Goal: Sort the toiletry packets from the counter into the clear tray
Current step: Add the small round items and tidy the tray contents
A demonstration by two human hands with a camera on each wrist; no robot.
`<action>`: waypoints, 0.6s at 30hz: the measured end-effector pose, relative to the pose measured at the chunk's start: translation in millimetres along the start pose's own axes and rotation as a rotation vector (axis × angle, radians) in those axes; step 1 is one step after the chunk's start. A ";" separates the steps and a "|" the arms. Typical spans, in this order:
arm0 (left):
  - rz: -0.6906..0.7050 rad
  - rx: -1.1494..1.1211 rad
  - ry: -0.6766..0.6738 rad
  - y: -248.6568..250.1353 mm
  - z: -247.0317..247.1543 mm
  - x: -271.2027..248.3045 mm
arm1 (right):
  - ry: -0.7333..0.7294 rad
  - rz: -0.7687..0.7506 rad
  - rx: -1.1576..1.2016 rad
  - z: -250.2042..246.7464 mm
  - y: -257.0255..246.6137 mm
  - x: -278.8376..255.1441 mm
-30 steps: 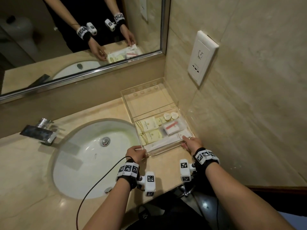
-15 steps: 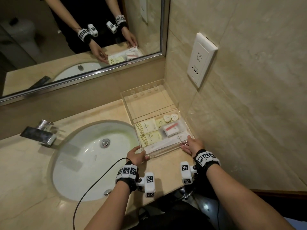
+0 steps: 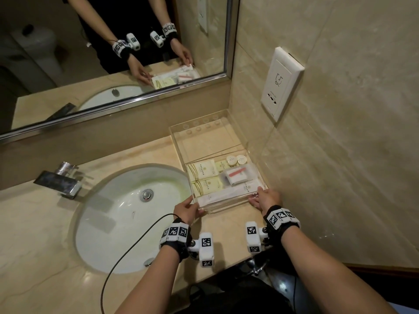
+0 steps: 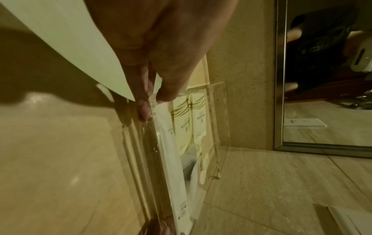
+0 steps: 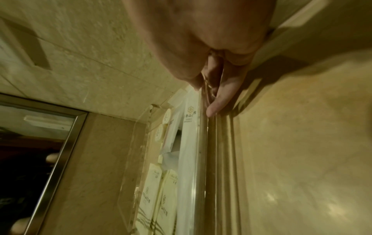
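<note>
Clear acrylic tray (image 3: 254, 155) sits in the beige stone counter (image 3: 45, 223) corner, cream toiletry packets (image 3: 201, 169) already inside. Left hand (image 3: 186, 209) and right hand (image 3: 267, 198) pinch its near corners. Sorting looks done; next, probably squaring the tray against the wall.

Bathroom: sink (image 3: 127, 214), mirror (image 3: 108, 53), faucet (image 3: 60, 182).

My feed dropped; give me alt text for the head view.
Both hands, left hand and right hand, grip the near corners of the clear tray on the counter beside the sink. Toiletry packets fill its near compartment.
</note>
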State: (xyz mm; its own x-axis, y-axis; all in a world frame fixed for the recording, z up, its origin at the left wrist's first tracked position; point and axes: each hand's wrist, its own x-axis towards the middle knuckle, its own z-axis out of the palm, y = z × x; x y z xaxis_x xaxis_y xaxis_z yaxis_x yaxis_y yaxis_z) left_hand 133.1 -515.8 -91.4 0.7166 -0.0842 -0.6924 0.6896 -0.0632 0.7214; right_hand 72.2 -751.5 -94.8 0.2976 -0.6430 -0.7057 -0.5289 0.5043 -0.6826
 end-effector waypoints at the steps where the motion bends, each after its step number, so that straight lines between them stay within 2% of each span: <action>1: 0.002 -0.004 0.000 1.2 -0.3 1.4 | 0.008 -0.007 0.008 1.3 -1.6 -0.9; 10: -0.008 -0.007 -0.029 5.9 3.7 14.8 | 0.001 -0.038 -0.013 12.0 -21.3 0.8; 18: 0.009 -0.058 0.009 25.7 8.8 26.3 | 0.024 -0.049 -0.023 28.3 -37.4 8.8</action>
State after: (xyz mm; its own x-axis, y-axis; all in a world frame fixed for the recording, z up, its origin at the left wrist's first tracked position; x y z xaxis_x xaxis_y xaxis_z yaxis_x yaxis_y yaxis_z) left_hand 168.7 -528.5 -90.9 0.7234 -0.0759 -0.6862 0.6879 -0.0044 0.7257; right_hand 117.1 -759.7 -80.8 0.3047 -0.6803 -0.6666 -0.5322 0.4587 -0.7115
